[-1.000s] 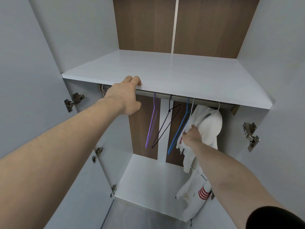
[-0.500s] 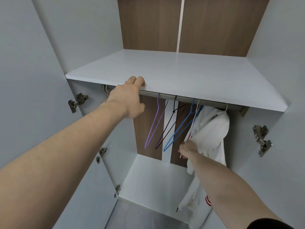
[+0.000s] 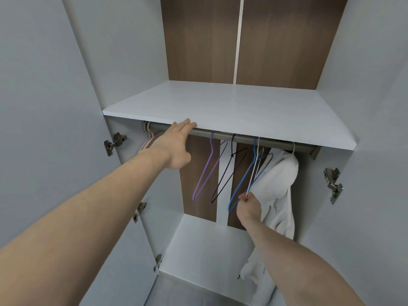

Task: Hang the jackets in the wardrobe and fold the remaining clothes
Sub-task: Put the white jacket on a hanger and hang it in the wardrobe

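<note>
A white jacket [image 3: 278, 188] hangs from the metal rail [image 3: 223, 137] at the right end of the open wardrobe. My right hand [image 3: 249, 207] pinches the lower corner of a white wire hanger [image 3: 254, 171] that hangs on the rail just left of the jacket. A blue hanger [image 3: 244, 184] hangs beside that white one. My left hand [image 3: 174, 146] reaches up with straight fingers touching the front edge of the white shelf [image 3: 231, 111] above the rail.
A purple hanger [image 3: 206, 171] and a dark hanger [image 3: 228, 173] hang empty mid-rail, and pink hangers [image 3: 148, 140] sit at the rail's left end. Open doors with metal hinges [image 3: 114, 141] flank both sides. The wardrobe floor [image 3: 198, 246] is white.
My right hand left the jacket, dropped lower and took the white hanger's corner. My left hand's fingers straightened from gripping the shelf edge. The view shifted up and right.
</note>
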A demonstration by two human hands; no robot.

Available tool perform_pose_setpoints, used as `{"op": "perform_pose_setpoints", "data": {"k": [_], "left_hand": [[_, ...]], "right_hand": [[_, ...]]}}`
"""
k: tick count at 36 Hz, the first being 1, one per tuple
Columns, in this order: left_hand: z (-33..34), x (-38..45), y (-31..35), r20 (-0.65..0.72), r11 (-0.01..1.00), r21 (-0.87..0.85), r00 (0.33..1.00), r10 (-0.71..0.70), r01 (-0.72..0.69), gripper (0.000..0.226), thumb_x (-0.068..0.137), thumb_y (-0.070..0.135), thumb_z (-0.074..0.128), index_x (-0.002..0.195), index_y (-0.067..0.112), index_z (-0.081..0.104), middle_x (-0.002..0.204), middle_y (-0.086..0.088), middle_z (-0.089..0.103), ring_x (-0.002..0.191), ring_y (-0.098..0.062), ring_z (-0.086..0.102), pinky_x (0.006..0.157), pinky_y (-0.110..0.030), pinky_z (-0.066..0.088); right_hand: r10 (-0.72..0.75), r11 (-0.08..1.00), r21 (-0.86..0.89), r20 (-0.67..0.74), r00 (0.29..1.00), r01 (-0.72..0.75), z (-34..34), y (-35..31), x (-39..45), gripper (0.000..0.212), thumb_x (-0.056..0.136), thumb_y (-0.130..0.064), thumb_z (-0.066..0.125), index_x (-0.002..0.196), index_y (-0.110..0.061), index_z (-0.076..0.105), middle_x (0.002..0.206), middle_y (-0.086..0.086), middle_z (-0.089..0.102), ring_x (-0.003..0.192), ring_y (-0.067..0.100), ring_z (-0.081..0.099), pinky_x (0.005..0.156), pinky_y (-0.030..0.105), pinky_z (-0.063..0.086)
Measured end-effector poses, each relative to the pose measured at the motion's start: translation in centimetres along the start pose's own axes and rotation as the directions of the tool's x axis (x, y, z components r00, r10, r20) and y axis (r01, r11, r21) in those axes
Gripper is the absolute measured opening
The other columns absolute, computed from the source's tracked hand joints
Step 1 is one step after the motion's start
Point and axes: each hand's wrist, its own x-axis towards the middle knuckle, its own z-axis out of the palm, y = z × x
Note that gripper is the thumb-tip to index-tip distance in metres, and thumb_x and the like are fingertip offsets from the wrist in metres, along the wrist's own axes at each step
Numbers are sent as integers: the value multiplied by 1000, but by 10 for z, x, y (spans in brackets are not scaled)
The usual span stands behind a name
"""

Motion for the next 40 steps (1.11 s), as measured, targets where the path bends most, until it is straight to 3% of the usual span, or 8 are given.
{"op": "perform_pose_setpoints", "data": {"k": [2,6,11,15,22,36,40], "left_hand": [[13,-17,-3,-2,999,29,1000,27,-27,94,85,9,58,162,29,8,170,9,-1,157,-21,-1,125,-35,14],[47,-60,-9,-40,995,-76,997,65,-68,92,85,12,62,161,30,14,170,9,6,157,-19,2,126,-34,14],[82,-118,-18,-20,977,-210,999,39,-42,87,84,15,64,159,33,23,169,11,12,156,-14,5,121,-23,9],[96,-167,-26,-7,970,-245,1000,-1,0,82,84,20,64,156,36,28,167,13,18,155,-12,15,125,-30,19],[109,-248,-33,32,957,-277,996,-77,83,73,86,22,63,152,37,35,164,17,23,150,-8,24,120,-26,26],[107,-337,-28,47,938,-314,989,-141,149,69,87,21,61,149,37,36,162,19,25,142,-9,36,111,-22,33],[109,-353,-25,39,938,-318,990,-135,141,67,87,22,62,147,38,37,160,21,25,138,-8,40,98,-14,31]], "right_hand": [[-5,999,34,-15,1000,5,-4,0,-7,25,101,-13,40,97,-14,64,108,15,68,92,33,59,75,32,41],[-32,998,61,-30,999,34,-14,1,-20,28,102,-16,39,94,-14,66,104,15,68,100,37,61,82,37,46],[-41,992,120,-41,998,46,-22,5,-36,24,100,-18,45,85,-15,64,94,18,70,88,37,63,78,40,52],[2,985,174,-59,998,9,-24,8,-57,23,98,-16,49,89,-16,69,97,16,70,94,38,64,85,42,54],[-24,972,233,-56,998,36,-17,31,-112,23,98,-18,52,78,-23,62,82,3,67,83,31,64,76,38,53],[-12,949,313,-103,995,44,-39,31,-187,21,95,-11,53,86,-12,71,87,13,71,87,36,66,80,43,56],[28,944,331,-96,995,6,-46,35,-207,25,96,-8,50,80,-16,67,73,8,65,65,28,64,65,50,61]]}}
